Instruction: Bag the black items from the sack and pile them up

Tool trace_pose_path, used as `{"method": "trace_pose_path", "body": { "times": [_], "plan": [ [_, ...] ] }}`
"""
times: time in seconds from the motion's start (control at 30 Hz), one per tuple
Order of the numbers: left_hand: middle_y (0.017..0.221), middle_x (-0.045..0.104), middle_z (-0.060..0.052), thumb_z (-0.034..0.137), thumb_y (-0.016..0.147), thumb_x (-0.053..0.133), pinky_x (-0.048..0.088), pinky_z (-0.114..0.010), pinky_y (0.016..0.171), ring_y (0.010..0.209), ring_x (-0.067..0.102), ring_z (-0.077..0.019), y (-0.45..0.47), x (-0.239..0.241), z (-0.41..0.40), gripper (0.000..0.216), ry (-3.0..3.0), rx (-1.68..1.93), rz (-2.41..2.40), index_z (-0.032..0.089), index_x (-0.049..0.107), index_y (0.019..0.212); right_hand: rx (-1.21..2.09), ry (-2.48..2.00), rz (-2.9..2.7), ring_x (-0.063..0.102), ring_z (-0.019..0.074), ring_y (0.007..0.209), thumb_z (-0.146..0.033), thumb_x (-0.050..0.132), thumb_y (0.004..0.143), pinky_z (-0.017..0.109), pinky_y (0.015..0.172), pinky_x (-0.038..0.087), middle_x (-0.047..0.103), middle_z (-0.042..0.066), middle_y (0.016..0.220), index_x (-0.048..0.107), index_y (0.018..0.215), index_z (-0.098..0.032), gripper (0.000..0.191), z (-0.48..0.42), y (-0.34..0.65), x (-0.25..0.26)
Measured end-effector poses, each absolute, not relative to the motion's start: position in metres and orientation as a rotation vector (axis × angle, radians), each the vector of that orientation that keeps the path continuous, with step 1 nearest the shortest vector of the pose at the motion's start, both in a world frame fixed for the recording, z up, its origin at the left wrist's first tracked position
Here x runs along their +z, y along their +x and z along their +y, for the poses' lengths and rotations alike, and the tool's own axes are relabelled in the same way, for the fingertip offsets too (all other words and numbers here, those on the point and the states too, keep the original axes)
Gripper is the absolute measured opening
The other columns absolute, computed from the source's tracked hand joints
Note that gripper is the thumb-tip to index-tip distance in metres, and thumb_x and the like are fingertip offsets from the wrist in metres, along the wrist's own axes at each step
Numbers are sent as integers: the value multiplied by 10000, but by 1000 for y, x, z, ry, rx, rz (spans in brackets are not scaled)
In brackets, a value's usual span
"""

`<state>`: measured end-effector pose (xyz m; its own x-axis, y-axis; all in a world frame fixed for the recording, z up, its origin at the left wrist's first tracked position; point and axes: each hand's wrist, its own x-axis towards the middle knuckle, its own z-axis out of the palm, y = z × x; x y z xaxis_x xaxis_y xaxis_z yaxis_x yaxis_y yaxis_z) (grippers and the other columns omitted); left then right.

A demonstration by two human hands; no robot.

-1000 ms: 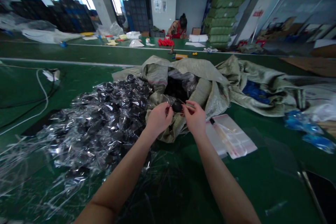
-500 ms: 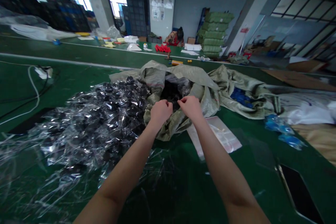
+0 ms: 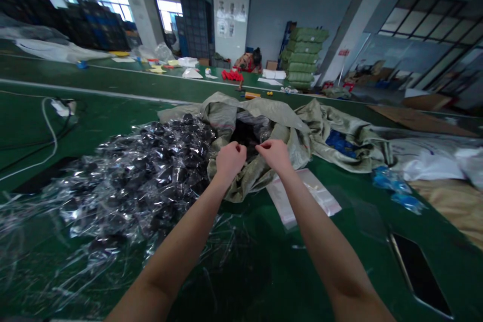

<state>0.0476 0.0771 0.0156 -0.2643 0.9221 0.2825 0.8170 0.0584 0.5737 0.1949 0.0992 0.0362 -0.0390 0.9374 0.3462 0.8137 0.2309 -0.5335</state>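
Note:
Both hands are over the near side of an open woven sack (image 3: 260, 176), whose dark inside shows behind them. My left hand (image 3: 231, 160) has its fingers curled closed; whatever it pinches is too small or hidden to name. My right hand (image 3: 274, 154) faces it across a narrow gap, thumb and forefinger pressed together on something I cannot make out. To the left lies a wide heap of black pieces in clear plastic bags (image 3: 151, 171). A stack of flat clear bags (image 3: 309, 196) rests under my right forearm.
A phone (image 3: 420, 274) lies at the lower right. Another woven sack (image 3: 362, 153) with blue pieces inside stands to the right, blue wrapped pieces (image 3: 403, 196) beside it. A white cable (image 3: 53, 131) crosses the left side. One person (image 3: 251, 59) sits at the far table.
The whole view has shifted slightly, with things on the right sliding left. My hands keep almost the same pose, with a slightly wider gap between them.

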Motion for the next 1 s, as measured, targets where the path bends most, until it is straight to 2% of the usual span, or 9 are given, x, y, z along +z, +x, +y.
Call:
{"method": "trace_pose_path", "body": {
  "times": [0.6,1.0],
  "plan": [
    [781,712,-92,317,880,422,394,-281,670,745,639,-201,46,6,79,305,1792,1059,2020,194,666,746,256,-1569,-1902,710,202,807,-284,648,774,266,785,492,776,49,804,786,757,-197,164,99,191,45],
    [690,674,-66,335,873,452,376,-275,632,678,607,-184,43,-11,79,299,1838,952,1917,196,625,673,322,-1557,-1999,703,192,780,-263,644,787,250,737,478,770,61,780,790,774,-175,171,100,183,37]
  ]
}}
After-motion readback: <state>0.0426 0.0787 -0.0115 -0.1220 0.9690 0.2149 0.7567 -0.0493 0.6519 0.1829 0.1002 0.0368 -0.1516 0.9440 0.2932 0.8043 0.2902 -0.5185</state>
